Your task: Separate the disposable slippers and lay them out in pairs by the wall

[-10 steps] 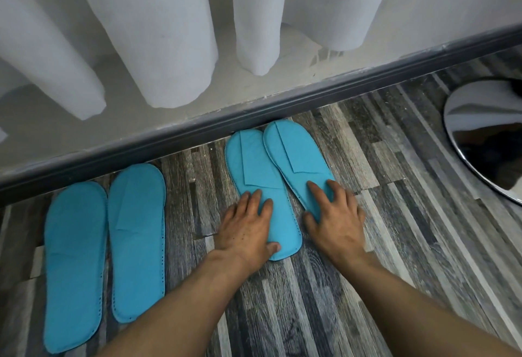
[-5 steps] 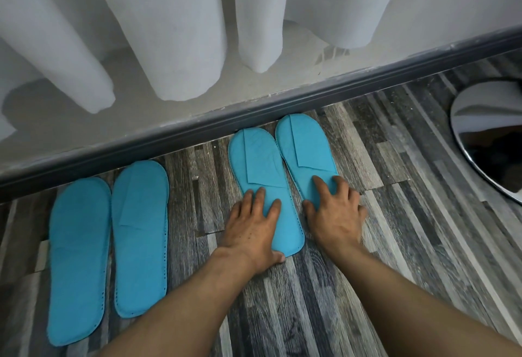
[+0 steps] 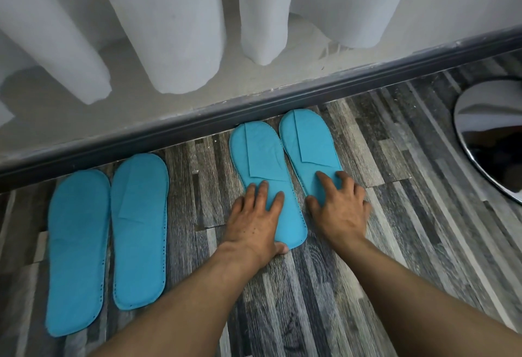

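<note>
Item: four blue disposable slippers, flat on the grey wood-pattern floor (image 3: 367,286), toes toward the dark skirting board (image 3: 254,108) at the foot of the wall (image 3: 84,130). First pair, at our left: the outer slipper (image 3: 76,249) and the inner slipper (image 3: 139,229) lie side by side, edges just touching or nearly so, toes near the skirting; no hand is on them. Second pair, set apart to the right with a strip of bare floor between the pairs: the left slipper of the second pair (image 3: 262,164) and the right slipper of the second pair (image 3: 308,144), both showing the folded upper flap, toes close against the skirting and angled slightly leftward. Our left hand (image 3: 255,224) lies flat, fingers spread, pressing the heel half of the left one; the thumb shows at its heel end. Our right hand (image 3: 339,207) lies flat, fingers spread, over the heel half of the right one, which it mostly hides. Neither hand grips anything; both are open, palm down. White curtain folds (image 3: 175,31) hang above the skirting. A round mirrored object (image 3: 485,136) sits at the right edge.
</note>
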